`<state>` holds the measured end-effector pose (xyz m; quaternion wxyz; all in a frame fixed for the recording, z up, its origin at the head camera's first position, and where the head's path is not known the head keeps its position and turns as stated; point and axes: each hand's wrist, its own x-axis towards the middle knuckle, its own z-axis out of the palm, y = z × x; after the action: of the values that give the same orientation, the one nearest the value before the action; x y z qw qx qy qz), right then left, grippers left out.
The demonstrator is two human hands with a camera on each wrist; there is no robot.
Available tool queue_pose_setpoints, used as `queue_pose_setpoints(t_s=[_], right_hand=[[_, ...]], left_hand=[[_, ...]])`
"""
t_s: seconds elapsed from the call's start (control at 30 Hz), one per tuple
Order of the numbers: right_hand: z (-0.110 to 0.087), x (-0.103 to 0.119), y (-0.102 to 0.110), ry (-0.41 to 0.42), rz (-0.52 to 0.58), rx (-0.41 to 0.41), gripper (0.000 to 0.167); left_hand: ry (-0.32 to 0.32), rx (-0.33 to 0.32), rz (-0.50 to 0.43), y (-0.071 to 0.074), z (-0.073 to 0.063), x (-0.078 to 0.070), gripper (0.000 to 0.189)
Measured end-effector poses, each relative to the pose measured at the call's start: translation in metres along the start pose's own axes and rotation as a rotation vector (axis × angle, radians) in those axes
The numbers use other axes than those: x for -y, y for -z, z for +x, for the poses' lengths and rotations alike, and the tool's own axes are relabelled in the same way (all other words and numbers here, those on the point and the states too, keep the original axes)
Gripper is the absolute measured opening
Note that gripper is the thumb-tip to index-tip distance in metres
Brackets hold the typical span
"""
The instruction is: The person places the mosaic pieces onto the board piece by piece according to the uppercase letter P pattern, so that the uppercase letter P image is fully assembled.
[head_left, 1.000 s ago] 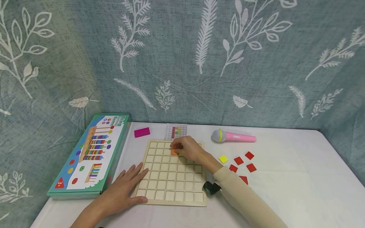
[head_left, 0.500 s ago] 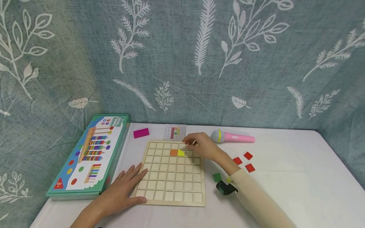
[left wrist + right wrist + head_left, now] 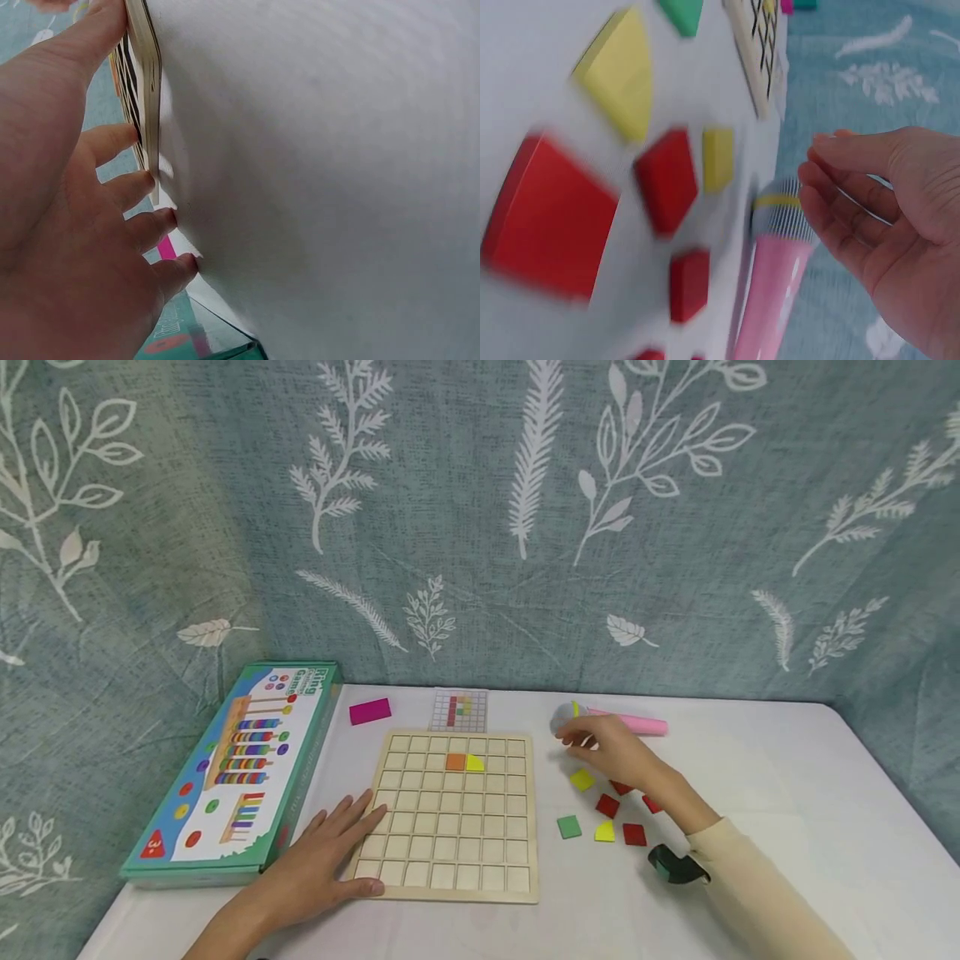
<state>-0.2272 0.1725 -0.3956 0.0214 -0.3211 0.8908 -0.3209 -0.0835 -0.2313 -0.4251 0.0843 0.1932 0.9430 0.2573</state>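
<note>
My left hand (image 3: pixel 318 868) lies with fingers spread along the left edge of a wooden grid board (image 3: pixel 450 894), thumb on its front left corner. In the board's upper part, an orange square tile (image 3: pixel 455 762) and a yellow curved-edge tile (image 3: pixel 474 763) fill neighbouring cells. Loosely bent and holding nothing, my right hand (image 3: pixel 618 747) hovers above the loose tiles, partly covering the pink toy microphone (image 3: pixel 647 725). Under and in front of it lie a yellow tile (image 3: pixel 582 779), several red tiles (image 3: pixel 607 806), a green tile (image 3: pixel 568 827) and a yellow curved-edge tile (image 3: pixel 604 832).
A printed pattern card (image 3: pixel 470 720) sits just behind the board, with a magenta block (image 3: pixel 370 712) left of it. The large green-edged game box (image 3: pixel 300 752) stands at the left. A patterned curtain (image 3: pixel 480 527) hangs behind the white table (image 3: pixel 787 793).
My right hand has let go at the board and moved right, over the loose tiles. The orange and yellow tiles stay in their cells. My left hand keeps its place.
</note>
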Motion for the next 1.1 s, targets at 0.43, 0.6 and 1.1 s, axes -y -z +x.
queue_pose_setpoints(t_s=[0.43, 0.6, 1.1], right_hand=[[-0.049, -0.034, 0.033, -0.096, -0.045, 0.019, 0.036], [-0.065, -0.047, 0.041, -0.149, -0.08, 0.07, 0.04], [-0.083, -0.063, 0.039, -0.12, -0.084, 0.002, 0.029]], left_hand=[[-0.007, -0.008, -0.013, -0.003, -0.002, 0.002, 0.089], [-0.002, 0.002, -0.021, -0.003, -0.001, 0.002, 0.09], [-0.006, -0.016, 0.01, -0.003, -0.001, 0.001, 0.09]])
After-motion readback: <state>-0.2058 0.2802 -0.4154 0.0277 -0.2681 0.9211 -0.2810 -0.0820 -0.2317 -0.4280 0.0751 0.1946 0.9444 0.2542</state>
